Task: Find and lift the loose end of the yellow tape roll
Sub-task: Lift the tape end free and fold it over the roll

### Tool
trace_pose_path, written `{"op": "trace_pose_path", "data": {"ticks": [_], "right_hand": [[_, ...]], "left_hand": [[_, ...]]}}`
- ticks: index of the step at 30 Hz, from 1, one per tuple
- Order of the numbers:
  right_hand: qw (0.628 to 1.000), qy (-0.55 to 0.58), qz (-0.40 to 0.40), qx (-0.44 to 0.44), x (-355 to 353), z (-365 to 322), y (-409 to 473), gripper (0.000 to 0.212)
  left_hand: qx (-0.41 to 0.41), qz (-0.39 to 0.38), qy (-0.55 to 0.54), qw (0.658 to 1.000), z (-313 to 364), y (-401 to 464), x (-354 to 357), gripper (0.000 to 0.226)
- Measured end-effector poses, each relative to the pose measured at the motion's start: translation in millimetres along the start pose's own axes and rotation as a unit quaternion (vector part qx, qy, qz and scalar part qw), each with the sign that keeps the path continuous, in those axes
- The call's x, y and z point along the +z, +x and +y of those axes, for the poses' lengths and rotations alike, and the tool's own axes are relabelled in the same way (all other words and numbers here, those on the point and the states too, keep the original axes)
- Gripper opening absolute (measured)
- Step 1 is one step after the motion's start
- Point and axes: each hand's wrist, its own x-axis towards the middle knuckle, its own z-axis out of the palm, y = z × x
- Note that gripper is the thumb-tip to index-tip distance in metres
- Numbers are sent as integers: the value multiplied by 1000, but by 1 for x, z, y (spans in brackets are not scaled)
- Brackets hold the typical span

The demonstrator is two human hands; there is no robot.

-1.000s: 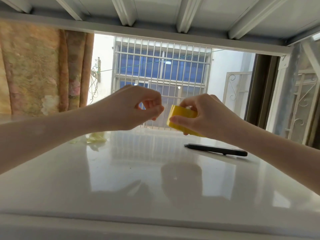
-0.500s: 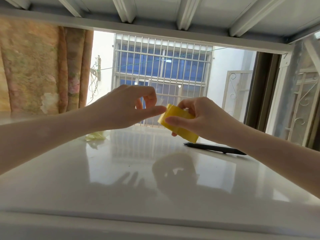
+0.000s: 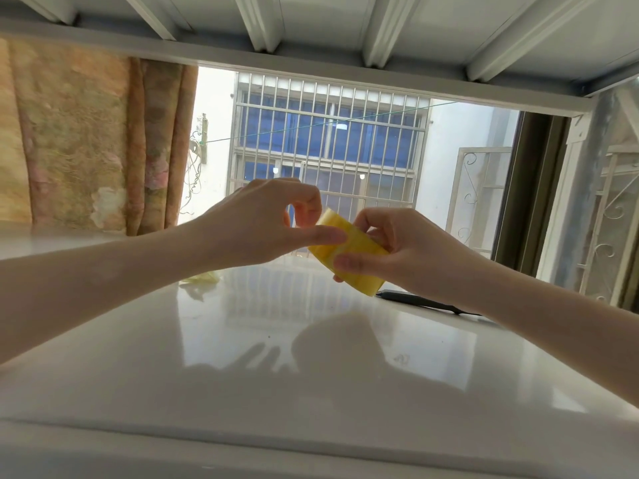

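Observation:
The yellow tape roll (image 3: pixel 349 255) is held in the air above the glossy white table (image 3: pixel 311 368), tilted with its outer band facing me. My right hand (image 3: pixel 397 252) grips it from the right, thumb across the band and fingers behind. My left hand (image 3: pixel 266 224) reaches in from the left; its thumb presses on the roll's outer surface and the index finger curls over the upper left edge. I cannot make out a lifted loose end.
A black pen-like tool (image 3: pixel 428 304) lies on the table behind my right wrist. A crumpled pale yellow scrap (image 3: pixel 202 279) sits at the table's far left. A patterned curtain (image 3: pixel 86 146) hangs at the back left, a barred window (image 3: pixel 328 150) beyond, and a shelf (image 3: pixel 311 36) overhead.
The roll has tipped further, so its band slants down to the right. My left thumb has moved onto the roll's surface and the index finger now hooks its top edge.

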Motion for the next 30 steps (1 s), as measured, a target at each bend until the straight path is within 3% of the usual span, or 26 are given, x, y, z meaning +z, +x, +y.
{"op": "trace_pose_path", "data": {"ticks": [5,12,18,24,30], "right_hand": [[1000,-5,-7,-7,2,-1,-2,21],[1000,12,-13,-14,2,-2,-3,19],[998,40,-46,-11,4,-2,-5,20],[998,26,-46,-14,5,-1,-5,16],[999,18,-44,-10,6,1,-4,17]], "left_hand": [[-35,-19,-11,999,-1,0,-3,45],[-47,-55,-59,996,-1,2,-5,44],[-112,-98,-136,979,-4,2,-2,25],[-175,-107,-181,962,-2,1,-2,40],[-202,-122,-201,951,-5,0,-2,37]]}}
